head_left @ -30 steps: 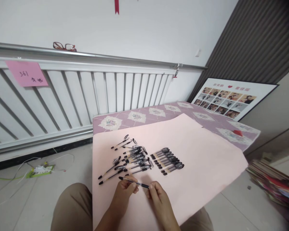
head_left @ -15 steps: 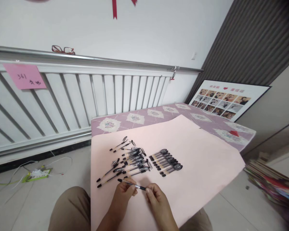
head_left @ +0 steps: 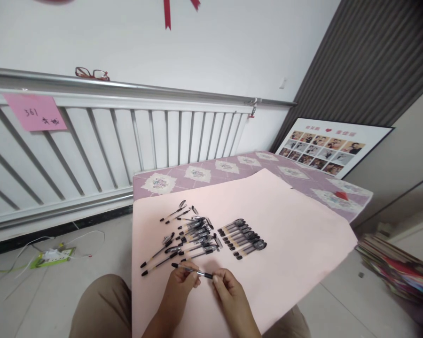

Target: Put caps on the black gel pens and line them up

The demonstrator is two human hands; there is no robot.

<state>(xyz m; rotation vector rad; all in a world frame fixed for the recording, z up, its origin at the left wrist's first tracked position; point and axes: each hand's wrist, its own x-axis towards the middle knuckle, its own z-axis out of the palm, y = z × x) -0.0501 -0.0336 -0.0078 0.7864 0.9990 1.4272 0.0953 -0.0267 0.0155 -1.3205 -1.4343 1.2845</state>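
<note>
A white radiator (head_left: 151, 138) spans ten to twelve o'clock, taken from the person's seat. The desk (head_left: 313, 180), under a purple patterned cover, reaches from twelve toward two, and a large pink sheet (head_left: 285, 211) lies over most of it. At one o'clock, on the far part, a framed photo board (head_left: 334, 145) leans back.

Both hands are over the sheet's near part, at twelve o'clock: the left hand (head_left: 181, 284) and the right hand (head_left: 229, 291) stand a little apart, thumbs and fingers closed on one pen held between them. Just beyond lie the loose pens (head_left: 195, 230) — a jumble, many overlapping, a few by themselves on its left. At its three o'clock, a slanted row of pens (head_left: 245, 237) lies side by side, broad dark ends toward two.

Glasses (head_left: 92, 75) sit on the pipe above the radiator, at eleven. The held pen (head_left: 205, 274) runs nearly nine to three, dipping toward the right hand — its black end is in those fingers. Smallest is a red piece (head_left: 341, 195) on the cover, between one and two.
</note>
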